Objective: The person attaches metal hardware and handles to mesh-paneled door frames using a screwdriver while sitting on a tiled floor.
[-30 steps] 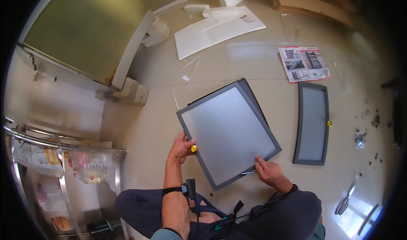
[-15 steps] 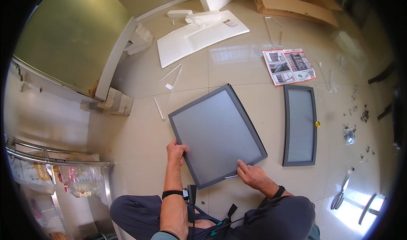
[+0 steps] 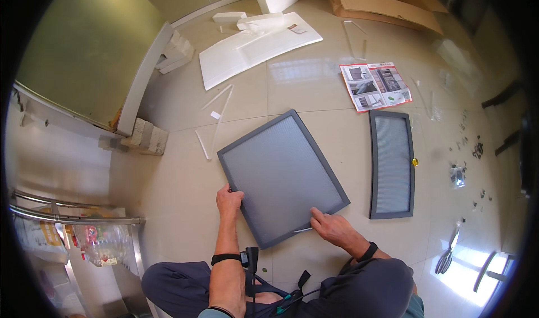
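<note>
"Shifted from before, the large panel (image 3: 283, 177) now hides the dark edge behind."

"Left hand (image 3: 229, 199) pinches it before the knees (image 3: 382, 287); the grip of right hand (image 3: 332, 228) I cannot tell. Smaller panel (image 3: 391, 166) lies close at right, leaflet (image 3: 375, 86) beyond."

Tiled floor (image 3: 185, 205) beneath leaflet (image 3: 375, 86), narrow panel (image 3: 391, 166), apparently screws (image 3: 478, 150)

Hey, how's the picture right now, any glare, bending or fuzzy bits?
Head view: bright glare whites out part of the floor near the scissors; head view: fisheye distortion bows the narrow framed panel, and the corners go black; head view: the left hand and right hand look fairly clear, but the small dark parts are too tiny to identify.
</note>
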`<state>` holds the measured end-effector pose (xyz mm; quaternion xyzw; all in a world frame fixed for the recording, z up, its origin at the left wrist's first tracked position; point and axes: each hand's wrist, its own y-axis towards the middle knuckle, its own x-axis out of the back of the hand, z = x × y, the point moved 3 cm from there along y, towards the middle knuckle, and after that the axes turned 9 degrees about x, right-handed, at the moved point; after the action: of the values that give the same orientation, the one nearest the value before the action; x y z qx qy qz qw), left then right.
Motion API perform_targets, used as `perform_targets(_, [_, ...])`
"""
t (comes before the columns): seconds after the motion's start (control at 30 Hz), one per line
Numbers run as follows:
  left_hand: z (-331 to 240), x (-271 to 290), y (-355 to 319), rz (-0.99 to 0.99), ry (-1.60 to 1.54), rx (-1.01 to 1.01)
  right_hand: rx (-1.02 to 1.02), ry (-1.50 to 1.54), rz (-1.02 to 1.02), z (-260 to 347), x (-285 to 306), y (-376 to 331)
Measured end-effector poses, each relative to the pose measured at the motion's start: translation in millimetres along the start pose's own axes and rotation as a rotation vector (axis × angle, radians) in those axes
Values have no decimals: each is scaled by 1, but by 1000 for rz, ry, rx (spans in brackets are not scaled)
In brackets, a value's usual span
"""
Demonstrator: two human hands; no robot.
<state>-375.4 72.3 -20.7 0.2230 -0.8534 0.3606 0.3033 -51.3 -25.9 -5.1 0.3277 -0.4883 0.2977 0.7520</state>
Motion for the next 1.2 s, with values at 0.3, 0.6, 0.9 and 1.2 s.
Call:
perform_targets(0.3, [-1, -3, 10, -117, 218, -119, -66, -26, -77, 7, -3, -12])
perform_targets(0.6, [4, -15, 14, -73, 187, -29, -661, 185, -464, 4, -2, -81])
perform_targets(0.9, [3, -8, 7, -168, 316, -160, -1133, 505, -537, -52, 6, -71])
perform_targets(1.2, [21, -9, 3, -55, 171, 40, -1148, 554, -596, -68, -25, -65])
